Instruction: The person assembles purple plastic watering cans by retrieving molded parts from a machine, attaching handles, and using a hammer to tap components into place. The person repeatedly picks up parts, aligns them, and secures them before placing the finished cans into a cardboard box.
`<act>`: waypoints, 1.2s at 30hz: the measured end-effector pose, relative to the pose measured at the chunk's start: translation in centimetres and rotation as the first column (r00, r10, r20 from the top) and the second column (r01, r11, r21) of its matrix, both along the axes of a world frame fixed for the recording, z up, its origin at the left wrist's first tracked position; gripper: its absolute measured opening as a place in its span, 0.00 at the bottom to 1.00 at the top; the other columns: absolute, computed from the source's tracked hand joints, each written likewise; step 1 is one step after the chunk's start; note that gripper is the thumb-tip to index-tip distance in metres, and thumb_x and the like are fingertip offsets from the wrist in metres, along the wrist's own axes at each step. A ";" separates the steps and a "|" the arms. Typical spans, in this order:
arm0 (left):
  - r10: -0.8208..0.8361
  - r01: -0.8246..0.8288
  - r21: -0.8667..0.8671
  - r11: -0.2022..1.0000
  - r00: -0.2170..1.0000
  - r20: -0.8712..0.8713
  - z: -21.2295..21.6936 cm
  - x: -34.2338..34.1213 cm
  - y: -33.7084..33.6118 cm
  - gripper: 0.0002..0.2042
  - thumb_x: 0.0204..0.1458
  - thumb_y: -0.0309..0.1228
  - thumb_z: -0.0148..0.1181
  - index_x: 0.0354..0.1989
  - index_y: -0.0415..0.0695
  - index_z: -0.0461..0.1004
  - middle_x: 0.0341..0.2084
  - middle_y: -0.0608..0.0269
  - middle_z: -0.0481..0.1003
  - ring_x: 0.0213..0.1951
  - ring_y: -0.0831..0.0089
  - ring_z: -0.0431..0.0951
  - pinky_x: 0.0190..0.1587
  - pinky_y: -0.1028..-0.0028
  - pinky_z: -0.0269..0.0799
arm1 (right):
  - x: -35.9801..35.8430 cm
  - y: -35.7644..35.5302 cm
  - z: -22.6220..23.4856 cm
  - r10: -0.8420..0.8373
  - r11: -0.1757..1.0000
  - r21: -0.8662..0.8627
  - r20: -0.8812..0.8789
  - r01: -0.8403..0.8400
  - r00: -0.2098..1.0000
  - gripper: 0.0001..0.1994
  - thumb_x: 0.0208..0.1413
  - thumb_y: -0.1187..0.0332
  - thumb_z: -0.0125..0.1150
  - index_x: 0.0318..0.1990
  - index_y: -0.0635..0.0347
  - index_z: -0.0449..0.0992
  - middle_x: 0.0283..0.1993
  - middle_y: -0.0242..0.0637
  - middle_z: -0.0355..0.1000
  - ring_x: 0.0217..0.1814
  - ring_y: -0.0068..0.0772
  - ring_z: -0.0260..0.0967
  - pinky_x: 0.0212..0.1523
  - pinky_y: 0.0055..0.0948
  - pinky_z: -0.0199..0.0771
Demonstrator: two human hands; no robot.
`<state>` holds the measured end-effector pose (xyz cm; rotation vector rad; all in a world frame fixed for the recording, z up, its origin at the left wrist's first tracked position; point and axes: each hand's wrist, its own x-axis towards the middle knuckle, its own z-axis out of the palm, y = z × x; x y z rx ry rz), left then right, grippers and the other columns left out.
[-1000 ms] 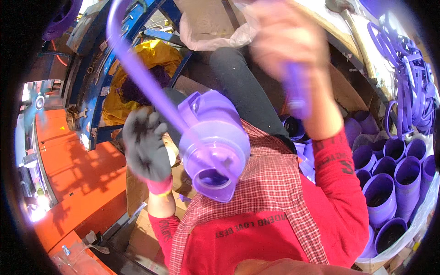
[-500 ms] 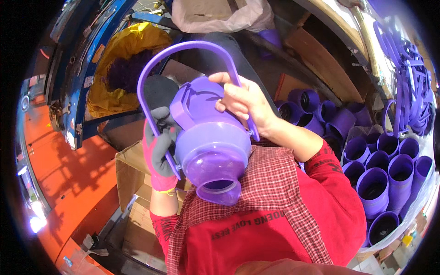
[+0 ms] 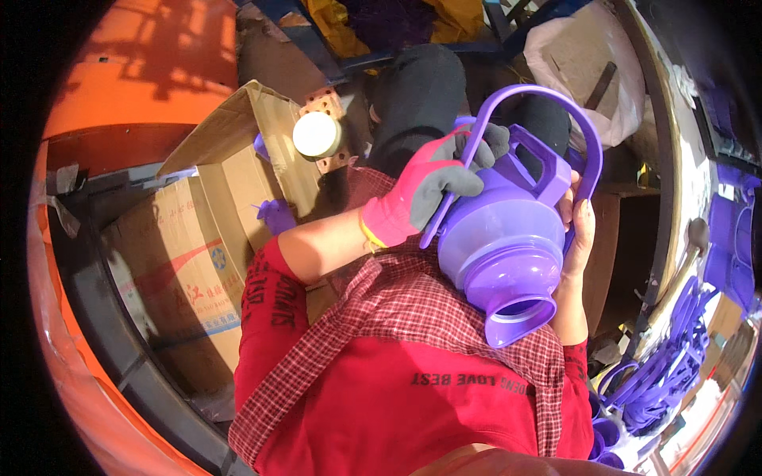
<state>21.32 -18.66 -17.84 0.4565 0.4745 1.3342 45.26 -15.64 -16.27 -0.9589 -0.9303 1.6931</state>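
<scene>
A purple plastic jug top (image 3: 500,230) is held tilted in front of my chest, its wide spout (image 3: 520,311) toward me. The large purple carrying handle (image 3: 548,94) arches up over it, and a smaller fixed grip (image 3: 548,178) stands on its far side. My left hand (image 3: 432,186), in a pink and grey glove, is closed around the left arm of the carrying handle near its pivot. My bare right hand (image 3: 582,226) grips the jug top's right side by the other handle arm. Its fingers are partly hidden behind the purple plastic.
To the left are an open cardboard box (image 3: 278,151) and a printed carton (image 3: 190,278). A round white item (image 3: 317,133) sits on a brick (image 3: 325,99). Purple straps (image 3: 667,365) are bundled at right above purple cylinders (image 3: 607,432). A white bag (image 3: 548,47) stands behind.
The view has swung left, bringing the cartons into sight. The jug top now appears farther right. My right hand has shifted from its top to its right side; my left still grips the left handle arm.
</scene>
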 end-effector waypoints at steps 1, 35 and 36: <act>0.019 -0.016 -0.031 0.999 0.995 0.102 0.0 0.2 0.1 0.14 0.39 0.19 0.56 0.38 0.36 0.72 0.52 0.56 0.69 0.59 0.65 0.66 0.66 0.70 0.55 | -0.1 -0.1 -0.1 0.013 1.000 -0.004 0.002 -0.013 1.000 0.29 0.62 0.52 0.61 0.61 0.66 0.68 0.25 0.19 0.54 0.25 0.11 0.50 0.29 0.13 0.51; 0.514 -0.921 -0.224 0.319 0.367 -0.776 -27.9 -26.8 -9.8 0.14 0.59 0.31 0.53 0.51 0.40 0.73 0.45 0.58 0.74 0.50 0.65 0.72 0.60 0.65 0.63 | 12.2 17.0 16.0 -0.541 0.606 0.790 0.327 0.090 0.775 0.13 0.58 0.77 0.59 0.50 0.66 0.73 0.42 0.43 0.78 0.50 0.42 0.76 0.52 0.37 0.74; 0.448 -0.892 -0.234 0.386 0.403 -0.798 -29.5 -27.3 -7.9 0.14 0.58 0.31 0.53 0.50 0.40 0.73 0.44 0.58 0.75 0.50 0.65 0.72 0.60 0.65 0.63 | 16.1 15.9 20.0 -0.650 0.516 0.832 0.226 0.203 0.726 0.14 0.58 0.77 0.58 0.51 0.66 0.73 0.42 0.43 0.79 0.49 0.42 0.76 0.51 0.37 0.74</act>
